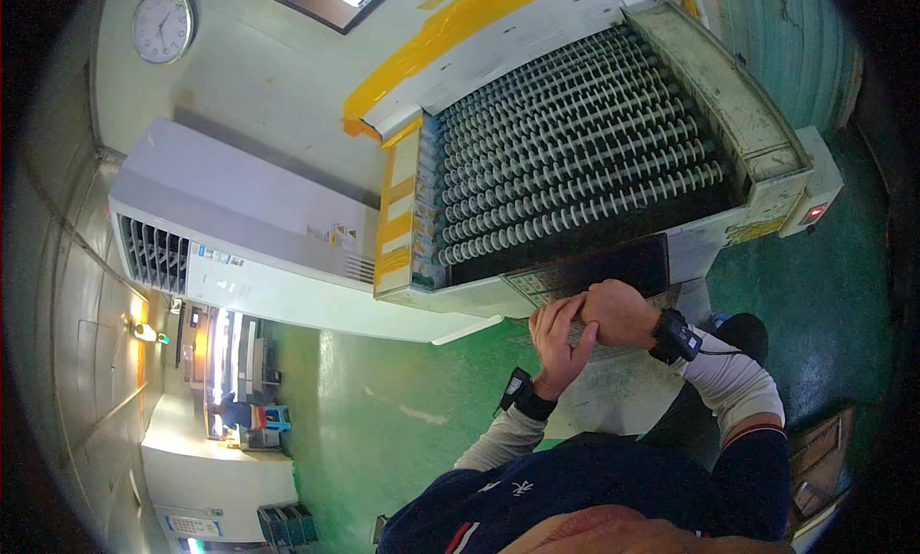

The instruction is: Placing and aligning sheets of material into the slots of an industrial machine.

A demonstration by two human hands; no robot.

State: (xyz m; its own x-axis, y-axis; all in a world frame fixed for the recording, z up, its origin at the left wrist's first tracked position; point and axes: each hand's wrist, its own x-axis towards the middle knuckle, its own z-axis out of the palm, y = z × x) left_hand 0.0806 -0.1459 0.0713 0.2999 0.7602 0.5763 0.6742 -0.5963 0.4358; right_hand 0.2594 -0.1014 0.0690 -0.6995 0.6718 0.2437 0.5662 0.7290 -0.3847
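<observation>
My left hand and my right hand meet at the near side of a roller conveyor machine. A dark flat panel with a paler, patterned left part lies just beyond them, along the machine's front edge. The left fingers are stretched out toward this panel, thumb apart from them and close to the right hand. My right hand is curled, its knuckles up. Its fingertips are hidden, so anything in them cannot be made out. Each wrist carries a dark strapped device, with a cable at the right one.
Rows of pale disc rollers fill the machine bed. A red-lit switch box sits at its right corner. To the left stands a long white cabinet unit with a vent. A wooden frame is low at right; a person is far left.
</observation>
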